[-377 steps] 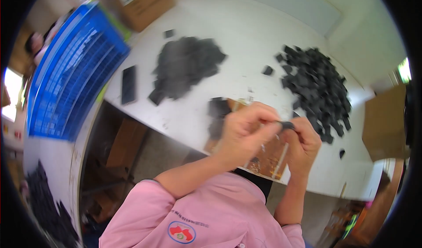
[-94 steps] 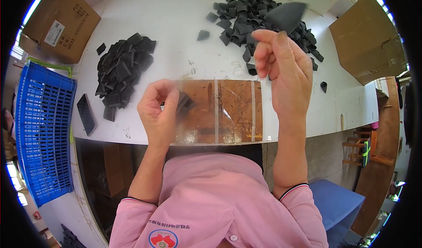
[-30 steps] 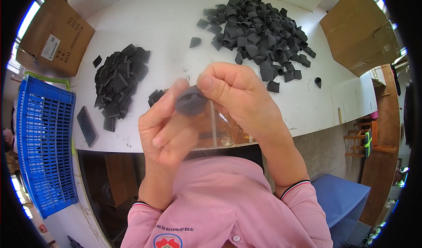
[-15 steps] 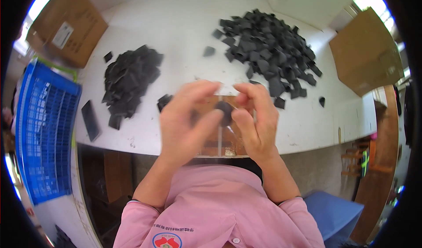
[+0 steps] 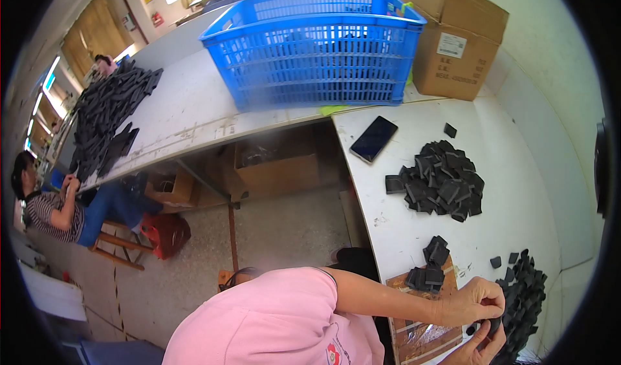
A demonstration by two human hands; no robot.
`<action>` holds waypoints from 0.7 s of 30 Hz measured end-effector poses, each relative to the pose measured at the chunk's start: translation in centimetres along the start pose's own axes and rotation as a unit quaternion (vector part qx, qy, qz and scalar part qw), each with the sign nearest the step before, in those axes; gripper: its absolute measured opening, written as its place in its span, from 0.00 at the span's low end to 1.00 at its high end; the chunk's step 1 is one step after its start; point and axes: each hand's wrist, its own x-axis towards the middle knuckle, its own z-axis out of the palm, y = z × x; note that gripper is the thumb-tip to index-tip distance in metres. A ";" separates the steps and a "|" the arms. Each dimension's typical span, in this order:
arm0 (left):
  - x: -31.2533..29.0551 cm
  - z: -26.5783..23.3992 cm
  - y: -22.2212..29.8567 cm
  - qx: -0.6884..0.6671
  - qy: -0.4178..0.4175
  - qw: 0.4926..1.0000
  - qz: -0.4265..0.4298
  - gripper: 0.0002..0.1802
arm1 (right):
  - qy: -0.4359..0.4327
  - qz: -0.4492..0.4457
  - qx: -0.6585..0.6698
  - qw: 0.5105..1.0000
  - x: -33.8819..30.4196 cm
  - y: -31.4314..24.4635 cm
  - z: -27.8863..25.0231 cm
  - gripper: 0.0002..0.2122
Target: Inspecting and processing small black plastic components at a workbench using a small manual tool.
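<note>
At the lower right, over a brown, tape-covered board (image 5: pixel 409 339), both my hands meet at a small black piece (image 5: pixel 495 327), perhaps foam or rubber. My left hand (image 5: pixel 482 300) pinches it from above with bent fingers. From below, my right hand (image 5: pixel 482 349) grips the same piece between thumb and fingers; the picture's lower edge cuts off its arm. A dark round bit (image 5: pixel 471 331) shows beside the fingers. Several flat black pieces (image 5: pixel 428 276) lie on the board's far end. Just beyond my hands spreads a larger pile of black pieces (image 5: pixel 525 300).
On the white table (image 5: pixel 388 229) are another black pile (image 5: pixel 449 184) and a phone (image 5: pixel 374 139). A blue crate (image 5: pixel 317 61) and cardboard box (image 5: pixel 456 48) stand behind. Farther left, a seated person (image 5: pixel 61 213) works beside long black strips (image 5: pixel 110 116), near a red bag (image 5: pixel 165 234).
The view has swung far to the left, so my hands now appear at the lower right. The crate, a co-worker and the floor have come into sight. My hands have closed together around the black piece.
</note>
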 end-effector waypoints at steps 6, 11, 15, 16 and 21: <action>0.8 -0.5 0.3 -0.120 0.053 0.990 -0.048 0.06 | -0.011 -0.059 -0.094 0.994 0.4 2.8 -0.7 0.15; 0.8 -0.8 -0.2 -0.065 0.101 0.993 0.012 0.05 | -0.031 0.015 0.000 0.999 0.2 3.5 -0.4 0.15; 0.5 -0.4 -1.2 -0.069 0.086 0.994 0.027 0.05 | -0.038 -0.002 0.033 0.999 0.1 3.7 -0.4 0.13; 0.4 -0.3 -1.3 -0.070 0.093 0.993 0.030 0.05 | -0.039 -0.006 0.041 0.998 0.1 3.7 -0.3 0.12; 1.0 0.0 -1.8 0.006 0.086 0.994 0.073 0.04 | -0.042 -0.032 0.080 0.995 -0.1 4.2 -0.2 0.10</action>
